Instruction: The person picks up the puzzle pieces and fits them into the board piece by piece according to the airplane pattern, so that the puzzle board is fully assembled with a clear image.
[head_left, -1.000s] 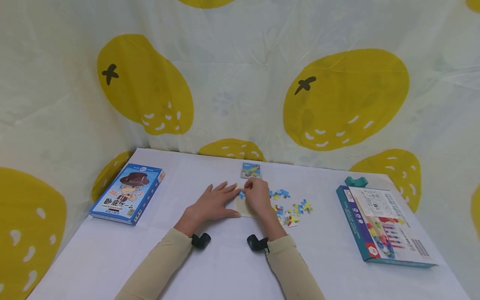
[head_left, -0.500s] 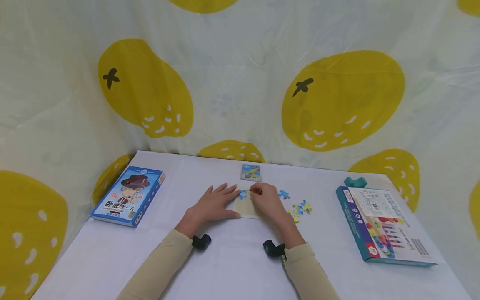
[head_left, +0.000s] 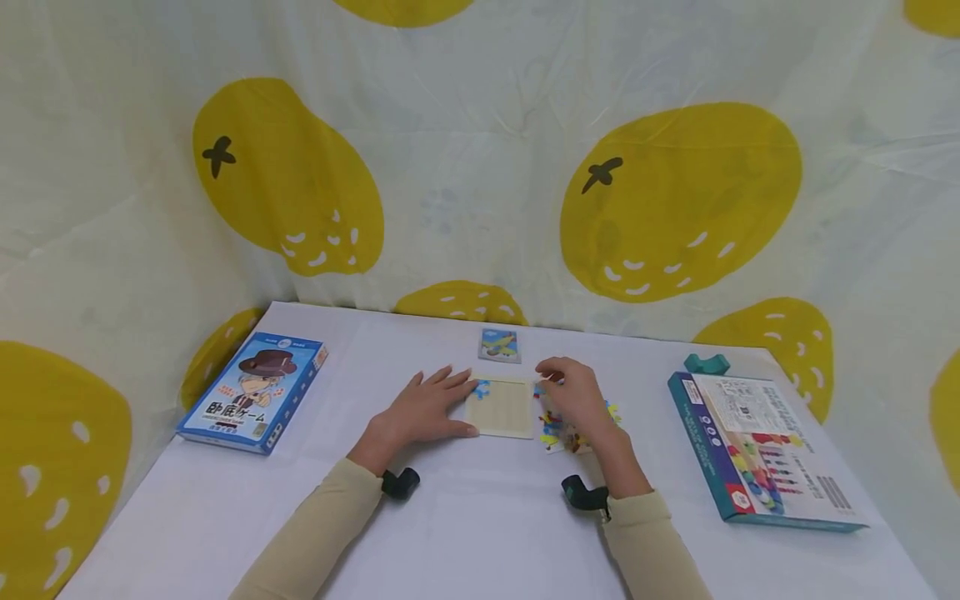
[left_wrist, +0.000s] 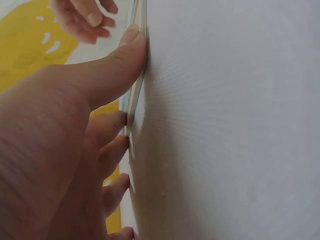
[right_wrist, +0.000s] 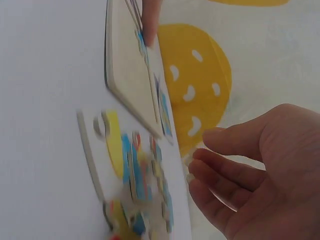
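Note:
A shallow pale wooden puzzle board (head_left: 510, 412) lies mid-table, with blue jigsaw pieces (head_left: 483, 388) in its far left corner. Flat and spread, my left hand (head_left: 423, 408) rests at the board's left edge; in the left wrist view its thumb and fingertips touch that side. My right hand (head_left: 577, 396) hovers over loose jigsaw pieces (head_left: 552, 431) to the right of the board. Its fingers are loosely bent, with nothing between them in the right wrist view (right_wrist: 245, 165). The hand partly hides the pile of blue, yellow and red pieces.
Behind the board lies a small square picture (head_left: 499, 345) of a yellow aeroplane. A blue game box (head_left: 255, 392) lies at the left. On the right are a teal-edged box (head_left: 768, 450) and a teal wavy block (head_left: 707, 364). A fruit-patterned curtain (head_left: 472, 183) hangs behind the table.
My right hand has moved from the board's far left corner rightward to above the loose pieces, uncovering the board and the blue pieces in it. My left hand has stayed in place.

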